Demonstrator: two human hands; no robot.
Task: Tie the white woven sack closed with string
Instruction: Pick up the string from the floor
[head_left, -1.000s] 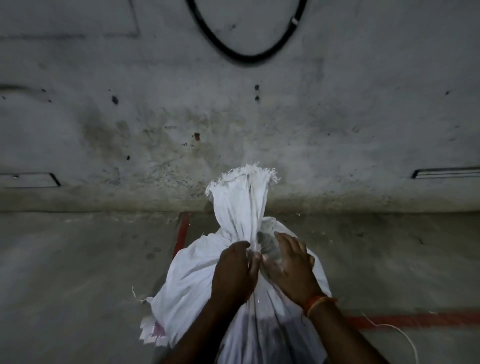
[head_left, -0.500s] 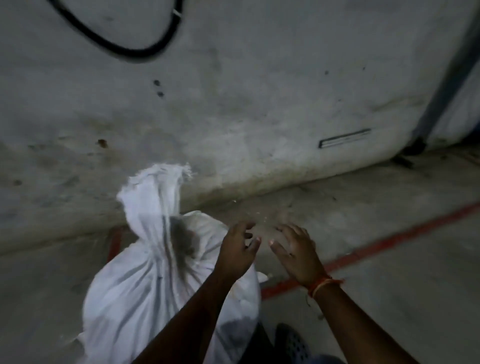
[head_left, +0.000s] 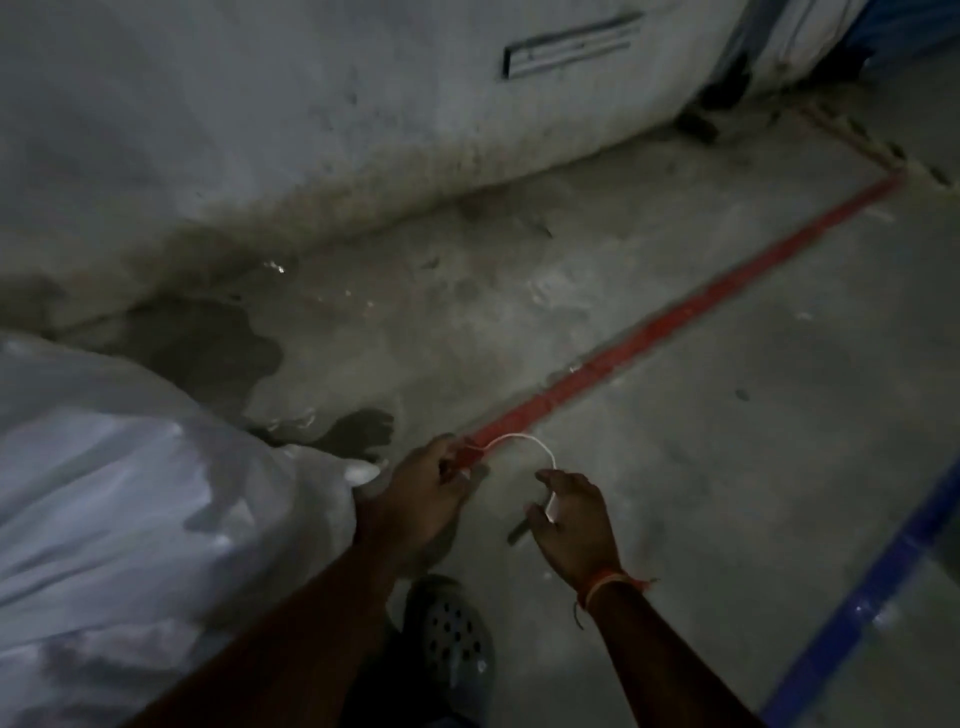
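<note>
Two bare hands hold a short length of white string (head_left: 524, 441) just above a concrete floor (head_left: 727, 415); the left hand (head_left: 426, 486) pinches one end between thumb and fingertips, closed on it, over a red painted line (head_left: 675, 322) that runs diagonally across the floor; the right hand (head_left: 574, 514), an orange thread band (head_left: 608, 584) at its wrist, has its fingers curled with the other end of the string passing into them, so both hands are closed on the string, which arcs between them in a loose loop. The white woven sack (head_left: 130, 493) fills the left of the view, beside and behind the left forearm, apart from the string; its neck is out of sight. A dark perforated shoe (head_left: 457, 629) shows between the forearms; a stained wall (head_left: 260, 130) rises beyond; a blue line (head_left: 883, 587) crosses the lower right corner.
</note>
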